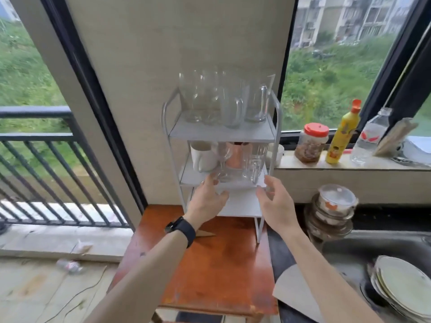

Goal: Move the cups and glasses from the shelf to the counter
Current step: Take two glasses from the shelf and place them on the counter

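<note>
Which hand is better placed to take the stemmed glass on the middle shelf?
Left: the left hand is right at the stemmed glass; the right hand is nearer the glass mug.

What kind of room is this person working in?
Most likely a home kitchen: stacked plates at a steel sink, a white shelf rack holding glass mugs, and a yellow squeeze bottle on the windowsill.

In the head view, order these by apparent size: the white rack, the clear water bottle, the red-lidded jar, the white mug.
1. white rack
2. clear water bottle
3. red-lidded jar
4. white mug, partly hidden, so less sure
</note>
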Motion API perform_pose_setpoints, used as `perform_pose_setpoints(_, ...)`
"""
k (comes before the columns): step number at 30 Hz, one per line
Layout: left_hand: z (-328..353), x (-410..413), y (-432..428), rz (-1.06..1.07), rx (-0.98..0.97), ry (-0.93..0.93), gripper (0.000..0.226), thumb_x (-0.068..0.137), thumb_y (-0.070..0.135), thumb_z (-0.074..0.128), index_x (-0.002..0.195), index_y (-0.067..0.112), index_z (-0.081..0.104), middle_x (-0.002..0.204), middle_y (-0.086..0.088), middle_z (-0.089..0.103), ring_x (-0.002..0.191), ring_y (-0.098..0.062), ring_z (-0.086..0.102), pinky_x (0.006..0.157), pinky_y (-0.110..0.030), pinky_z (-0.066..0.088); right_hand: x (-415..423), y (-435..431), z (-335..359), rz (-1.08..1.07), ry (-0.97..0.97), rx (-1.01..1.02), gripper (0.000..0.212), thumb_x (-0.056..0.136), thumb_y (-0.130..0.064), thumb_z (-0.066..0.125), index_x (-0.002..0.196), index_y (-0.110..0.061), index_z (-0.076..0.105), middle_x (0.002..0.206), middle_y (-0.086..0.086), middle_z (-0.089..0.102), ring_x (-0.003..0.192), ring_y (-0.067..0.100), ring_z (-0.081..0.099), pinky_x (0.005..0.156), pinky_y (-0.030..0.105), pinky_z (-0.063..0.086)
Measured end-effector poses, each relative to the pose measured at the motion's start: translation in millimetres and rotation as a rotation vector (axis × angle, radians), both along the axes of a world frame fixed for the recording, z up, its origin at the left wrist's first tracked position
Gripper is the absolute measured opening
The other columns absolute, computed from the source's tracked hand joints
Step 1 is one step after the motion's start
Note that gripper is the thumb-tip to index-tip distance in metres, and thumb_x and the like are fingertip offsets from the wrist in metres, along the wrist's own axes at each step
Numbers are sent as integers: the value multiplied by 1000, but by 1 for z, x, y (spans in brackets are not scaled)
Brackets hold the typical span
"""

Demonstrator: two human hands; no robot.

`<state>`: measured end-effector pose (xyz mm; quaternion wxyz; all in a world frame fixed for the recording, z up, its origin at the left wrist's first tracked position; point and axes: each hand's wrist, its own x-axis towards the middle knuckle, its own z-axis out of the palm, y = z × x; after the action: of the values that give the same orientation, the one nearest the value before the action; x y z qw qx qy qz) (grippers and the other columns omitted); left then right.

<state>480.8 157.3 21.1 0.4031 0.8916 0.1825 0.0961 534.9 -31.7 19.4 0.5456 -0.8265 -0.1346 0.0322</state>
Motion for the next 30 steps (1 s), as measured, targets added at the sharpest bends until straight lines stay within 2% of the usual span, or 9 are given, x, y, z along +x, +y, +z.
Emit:
perform_pose_setpoints(2, -3, 24, 7, 45, -224, -30, 62, 92, 32, 62, 145, 27, 30, 119, 6, 62, 92, -21, 67, 73, -29, 55, 13, 13, -1, -45, 29, 70, 49, 98, -45, 58, 142, -26, 49, 132, -12, 56, 102, 0, 61, 84, 19, 43)
perform_pose_setpoints(4, -4, 43, 12, 80, -403, -51, 67, 93, 32, 64, 147, 27, 26, 111, 6, 64, 77, -17, 70, 60, -22, 52, 27, 25, -3, -56, 91, 129, 36, 97, -49, 57, 129, -32, 54, 123, -13, 61, 100, 11, 68, 86, 30, 52)
perform_pose_setpoints(7, -10, 66, 20, 102, -534, -84, 60, 92, 27, 64, 144, 29, 33, 111, -1, 67, 64, -14, 71, 61, -29, 58, 44, 36, -3, -2, 219, 227, 30, 97, -55, 55, 114, -30, 61, 113, -9, 68, 85, 12, 75, 72, 33, 58)
perform_pose_setpoints(10, -11, 84, 27, 109, -611, -124, 36, 93, 28, 67, 126, 20, 54, 86, 2, 74, 57, -12, 70, 56, -27, 59, 54, 42, -3, 70, 274, 264, 37, 100, -55, 50, 111, -24, 67, 107, -3, 73, 81, 14, 75, 66, 29, 56)
perform_pose_setpoints(13, -6, 95, 32, 107, -605, -153, 20, 91, 32, 70, 105, 21, 61, 63, 7, 72, 49, -9, 66, 48, -23, 56, 58, 47, -5, 89, 275, 281, 41, 100, -57, 47, 106, -22, 68, 102, -1, 74, 76, 16, 74, 64, 28, 54)
perform_pose_setpoints(17, -3, 97, 35, 86, -564, -144, 13, 91, 28, 71, 95, 20, 62, 54, 9, 68, 44, -7, 63, 46, -21, 54, 61, 50, -5, 52, 267, 241, 53, 95, -68, 44, 95, -20, 67, 89, -6, 75, 66, 13, 70, 62, 31, 49)
perform_pose_setpoints(22, -2, 85, 30, 33, -546, -165, 23, 87, 29, 76, 98, 14, 62, 60, 5, 71, 52, -12, 68, 54, -27, 60, 65, 50, -4, 18, 250, 213, 54, 95, -69, 42, 82, -19, 61, 73, -10, 69, 68, 16, 74, 65, 31, 49)
perform_pose_setpoints(26, -2, 66, 32, -69, -542, -164, 24, 87, 31, 75, 101, 16, 62, 64, -4, 72, 55, -20, 69, 61, -37, 60, 58, 42, -6, -11, 273, 239, 47, 100, -58, 43, 81, -18, 59, 81, -3, 64, 65, 11, 70, 71, 32, 51)
perform_pose_setpoints(30, -3, 41, 38, -124, -492, -182, 23, 88, 36, 74, 101, 22, 61, 67, -7, 73, 55, -22, 70, 54, -28, 57, 34, 34, -9, -15, 261, 252, 44, 99, -56, 41, 77, -20, 56, 79, -4, 61, 64, 8, 67, 70, 30, 49)
